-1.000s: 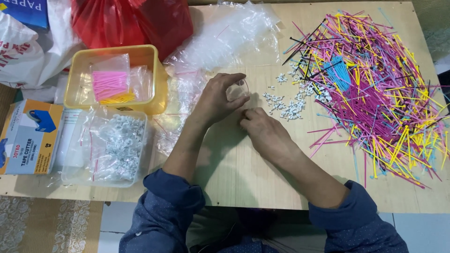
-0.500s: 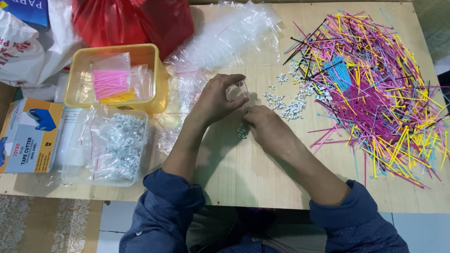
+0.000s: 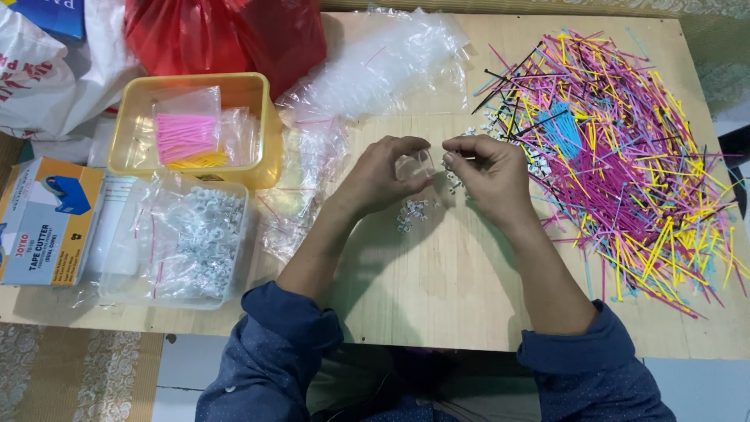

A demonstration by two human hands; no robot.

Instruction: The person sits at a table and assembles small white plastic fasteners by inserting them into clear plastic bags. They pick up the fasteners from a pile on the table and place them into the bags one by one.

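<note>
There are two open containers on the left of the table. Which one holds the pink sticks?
The yellow tub, the farther one beside the red bag, holds a small bag of pink sticks. The clear tub nearer the person holds small white pieces instead.

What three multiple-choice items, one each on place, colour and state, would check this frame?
1. Where does the pile of coloured sticks lie?
A. table's right side
B. inside the yellow tub
C. on the floor

2. What colour is the bundle in the small bag inside the yellow tub?
A. green
B. pink
C. black

3. What is the left hand doing?
A. resting flat
B. gripping the red bag
C. pinching a small clear bag

Answers: 1 A, the sticks spread right of the hands. 2 B, pink bundle shows through. 3 C, fingers close on it.
</note>
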